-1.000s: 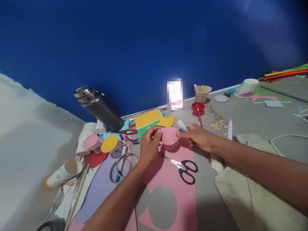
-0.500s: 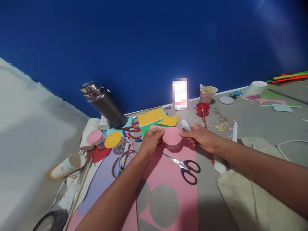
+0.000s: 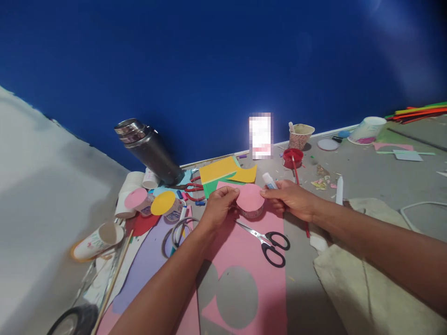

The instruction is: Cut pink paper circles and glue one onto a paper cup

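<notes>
Between L hand (image 3: 218,209) & R hand (image 3: 291,199), both grips hold pink-capped cup (image 3: 250,203); R also glue stick (image 3: 269,180).

A craft workspace set on a grey floor (image 3: 366,177) against a deep blue wall (image 3: 209,70). Cut sheets of pink paper (image 3: 244,260), black-handled scissors (image 3: 268,244), paper cups capped with coloured discs (image 3: 164,204), a red paint pot (image 3: 292,157) and a bundle of coloured sticks (image 3: 419,111) lie scattered about.

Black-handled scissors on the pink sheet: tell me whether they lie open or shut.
Shut, or nearly so. The black-handled scissors lie flat on the pink sheet; the blades run together as one narrow strip, and the two handle loops sit close together.
</notes>
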`<state>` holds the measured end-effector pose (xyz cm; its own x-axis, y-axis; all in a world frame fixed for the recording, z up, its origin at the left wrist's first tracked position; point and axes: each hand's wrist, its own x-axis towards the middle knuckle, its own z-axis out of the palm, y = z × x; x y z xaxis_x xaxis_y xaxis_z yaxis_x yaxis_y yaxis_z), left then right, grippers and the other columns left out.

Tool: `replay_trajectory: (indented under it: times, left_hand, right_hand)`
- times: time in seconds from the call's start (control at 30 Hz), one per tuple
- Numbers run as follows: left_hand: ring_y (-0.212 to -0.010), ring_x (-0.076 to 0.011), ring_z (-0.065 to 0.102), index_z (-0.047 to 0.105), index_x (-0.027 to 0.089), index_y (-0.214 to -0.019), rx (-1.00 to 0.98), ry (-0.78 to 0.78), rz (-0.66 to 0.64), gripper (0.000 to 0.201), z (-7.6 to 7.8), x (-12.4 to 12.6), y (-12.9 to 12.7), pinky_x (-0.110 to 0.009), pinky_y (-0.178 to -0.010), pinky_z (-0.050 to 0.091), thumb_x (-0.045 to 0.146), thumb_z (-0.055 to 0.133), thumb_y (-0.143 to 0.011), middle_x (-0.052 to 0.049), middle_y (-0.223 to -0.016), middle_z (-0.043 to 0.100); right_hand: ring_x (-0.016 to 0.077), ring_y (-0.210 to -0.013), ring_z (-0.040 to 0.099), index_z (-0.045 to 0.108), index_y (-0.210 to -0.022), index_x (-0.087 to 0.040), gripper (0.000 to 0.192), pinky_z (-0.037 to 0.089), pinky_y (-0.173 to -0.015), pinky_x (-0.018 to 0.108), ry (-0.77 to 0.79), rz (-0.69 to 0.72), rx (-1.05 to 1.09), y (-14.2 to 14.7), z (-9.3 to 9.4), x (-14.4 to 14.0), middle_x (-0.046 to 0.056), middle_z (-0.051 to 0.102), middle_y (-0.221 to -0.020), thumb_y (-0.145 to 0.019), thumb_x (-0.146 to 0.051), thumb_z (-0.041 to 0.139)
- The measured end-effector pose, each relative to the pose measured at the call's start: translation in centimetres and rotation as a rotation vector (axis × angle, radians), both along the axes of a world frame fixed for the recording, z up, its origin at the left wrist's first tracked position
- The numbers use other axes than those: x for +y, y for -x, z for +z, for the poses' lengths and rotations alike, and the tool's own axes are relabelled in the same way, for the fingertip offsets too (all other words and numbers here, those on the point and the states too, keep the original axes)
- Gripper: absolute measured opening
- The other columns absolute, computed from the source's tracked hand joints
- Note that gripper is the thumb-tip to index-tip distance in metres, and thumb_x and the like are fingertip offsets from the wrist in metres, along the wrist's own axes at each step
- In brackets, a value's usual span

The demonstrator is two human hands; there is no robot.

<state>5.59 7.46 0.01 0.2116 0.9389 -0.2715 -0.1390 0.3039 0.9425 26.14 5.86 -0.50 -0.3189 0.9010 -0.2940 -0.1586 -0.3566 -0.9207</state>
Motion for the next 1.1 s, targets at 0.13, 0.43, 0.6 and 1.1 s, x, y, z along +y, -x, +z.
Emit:
replay_trajectory:
  times: [0.13, 0.43, 0.6, 1.1]
  left_hand:
    - [-0.042, -0.0087, 0.045, 0.052, 0.019, -0.060, 0.003, 0.001, -0.012, 0.039, 0.1, 0.0, 0.0, -0.022, -0.043, 0.040, 0.042, 0.082, -0.067, 0.006, -0.047, 0.048]
    - [-0.042, -0.0083, 0.046, 0.053, 0.019, -0.062, 0.043, -0.036, 0.012, 0.040, 0.2, 0.0, 0.1, -0.022, -0.043, 0.042, 0.044, 0.084, -0.065, 0.007, -0.051, 0.048]
    - [-0.043, -0.0097, 0.049, 0.053, 0.019, -0.063, 0.082, -0.057, 0.013, 0.039, 0.1, 0.0, 0.1, -0.024, -0.043, 0.044, 0.045, 0.082, -0.066, 0.006, -0.054, 0.049]
    - [-0.131, -0.0244, 0.054, 0.074, 0.028, -0.117, 0.536, -0.707, -0.094, 0.035, 1.5, -1.2, 0.5, -0.039, -0.111, 0.040, 0.027, 0.075, -0.082, -0.006, -0.135, 0.065]
  right_hand:
    - [0.0058, -0.045, 0.029, 0.044, -0.067, -0.022, 0.046, 0.018, -0.045, 0.024, 0.007, 0.012, 0.012, 0.0, 0.0, 0.0, -0.009, 0.038, -0.051, -0.072, -0.046, 0.083]
    - [0.0052, -0.045, 0.028, 0.043, -0.065, -0.022, 0.051, 0.019, -0.045, 0.023, 0.034, 0.019, 0.031, 0.0, -0.2, 0.0, -0.010, 0.037, -0.051, -0.069, -0.049, 0.086]
    - [0.0054, -0.045, 0.029, 0.050, -0.071, -0.020, 0.049, 0.019, -0.045, 0.022, 0.041, 0.006, 0.036, 0.0, -0.1, -0.1, -0.011, 0.038, -0.051, -0.066, -0.050, 0.088]
    - [0.0052, -0.044, 0.029, 0.049, -0.068, -0.020, 0.049, 0.021, -0.045, 0.022, 0.006, 0.007, 0.042, -0.1, -0.3, 0.0, -0.011, 0.037, -0.050, -0.068, -0.051, 0.087]
